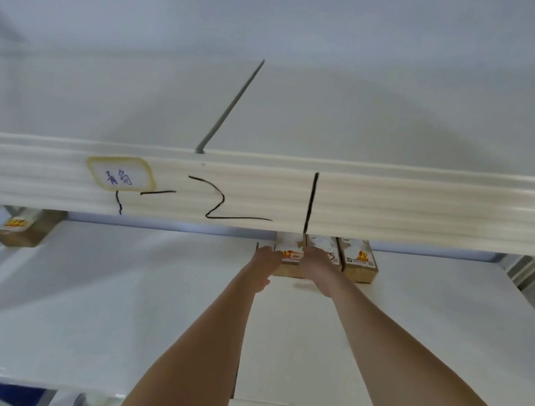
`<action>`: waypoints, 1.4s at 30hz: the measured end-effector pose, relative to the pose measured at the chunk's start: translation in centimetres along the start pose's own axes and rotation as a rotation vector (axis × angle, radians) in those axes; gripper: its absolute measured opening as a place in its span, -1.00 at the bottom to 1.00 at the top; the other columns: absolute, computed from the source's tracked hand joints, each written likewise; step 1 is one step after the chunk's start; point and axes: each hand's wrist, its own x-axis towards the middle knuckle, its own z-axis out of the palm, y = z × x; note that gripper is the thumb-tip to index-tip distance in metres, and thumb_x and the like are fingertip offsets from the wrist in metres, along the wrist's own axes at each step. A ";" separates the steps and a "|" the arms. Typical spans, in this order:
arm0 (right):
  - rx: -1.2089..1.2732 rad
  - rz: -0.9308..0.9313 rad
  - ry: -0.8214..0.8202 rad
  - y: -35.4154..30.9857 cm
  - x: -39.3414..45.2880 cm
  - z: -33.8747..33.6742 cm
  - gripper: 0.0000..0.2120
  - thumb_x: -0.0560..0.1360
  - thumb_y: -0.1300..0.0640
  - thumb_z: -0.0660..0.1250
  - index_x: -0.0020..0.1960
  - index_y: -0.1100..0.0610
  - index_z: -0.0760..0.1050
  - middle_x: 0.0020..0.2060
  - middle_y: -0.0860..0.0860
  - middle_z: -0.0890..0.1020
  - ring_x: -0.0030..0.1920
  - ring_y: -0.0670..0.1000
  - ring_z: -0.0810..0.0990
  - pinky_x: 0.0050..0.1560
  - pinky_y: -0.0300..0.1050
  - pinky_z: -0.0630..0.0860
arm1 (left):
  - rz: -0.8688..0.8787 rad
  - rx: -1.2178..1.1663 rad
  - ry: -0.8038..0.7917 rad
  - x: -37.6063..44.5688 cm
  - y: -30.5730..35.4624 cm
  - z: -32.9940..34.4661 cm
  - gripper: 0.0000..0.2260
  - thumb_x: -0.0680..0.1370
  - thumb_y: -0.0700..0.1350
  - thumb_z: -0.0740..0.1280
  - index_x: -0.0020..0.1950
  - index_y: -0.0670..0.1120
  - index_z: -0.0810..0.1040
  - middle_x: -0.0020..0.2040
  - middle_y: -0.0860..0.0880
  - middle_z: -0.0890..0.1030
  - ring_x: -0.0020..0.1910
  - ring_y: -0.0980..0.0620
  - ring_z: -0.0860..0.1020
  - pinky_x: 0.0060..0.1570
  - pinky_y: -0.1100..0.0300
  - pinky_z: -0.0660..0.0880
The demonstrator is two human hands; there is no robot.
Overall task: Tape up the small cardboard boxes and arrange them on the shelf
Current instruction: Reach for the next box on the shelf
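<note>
Cardboard box (pixel 290 263) sits clamped between left hand (pixel 263 259) and right hand (pixel 317 265), seemingly to slide it flush beside the neighbouring boxes (pixel 356 262) just right of the grip.

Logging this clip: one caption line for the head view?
Both hands, left hand and right hand, position a small brown cardboard box beside two others on the white shelf.
</note>
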 end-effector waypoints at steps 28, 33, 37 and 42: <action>-0.174 0.190 0.035 3.1 -4.2 1.1 -0.83 0.60 0.14 0.33 -0.13 0.20 0.46 -0.20 0.11 0.63 -0.37 0.06 0.65 -0.45 -0.14 0.59 | -0.216 0.005 0.013 -1.7 -5.5 0.8 -0.66 0.65 0.08 0.19 0.18 -0.18 0.52 0.02 -0.13 0.65 -0.04 -0.08 0.63 -0.07 0.08 0.59; -0.100 0.239 -0.001 5.0 -5.4 1.5 -0.79 0.59 0.09 0.34 0.06 0.24 0.46 -0.04 0.11 0.59 -0.13 0.06 0.56 -0.12 -0.06 0.59 | -0.218 0.005 -0.036 -3.1 -5.5 1.2 -0.67 0.64 0.09 0.23 0.23 -0.15 0.42 0.03 -0.14 0.63 -0.02 -0.06 0.63 -0.06 0.06 0.59; 0.254 0.334 -0.073 4.6 -7.0 1.6 -0.35 0.60 0.09 0.35 0.53 0.28 0.11 0.00 0.15 0.62 -0.08 0.07 0.64 -0.19 -0.05 0.63 | -0.236 -0.021 -0.180 -4.4 -5.8 1.8 -0.56 0.58 0.18 0.34 0.31 -0.06 0.41 0.13 -0.13 0.59 0.10 -0.11 0.59 0.08 -0.05 0.58; 0.117 0.306 0.019 5.7 -7.7 2.8 -0.14 0.52 0.01 0.43 0.55 0.26 -0.05 0.18 0.13 0.55 0.12 0.14 0.57 -0.06 -0.05 0.57 | -0.256 0.016 -0.192 -5.6 -6.0 3.0 -0.51 0.57 0.30 0.27 0.22 -0.10 0.49 -0.02 -0.07 0.63 -0.05 -0.03 0.60 -0.03 0.09 0.57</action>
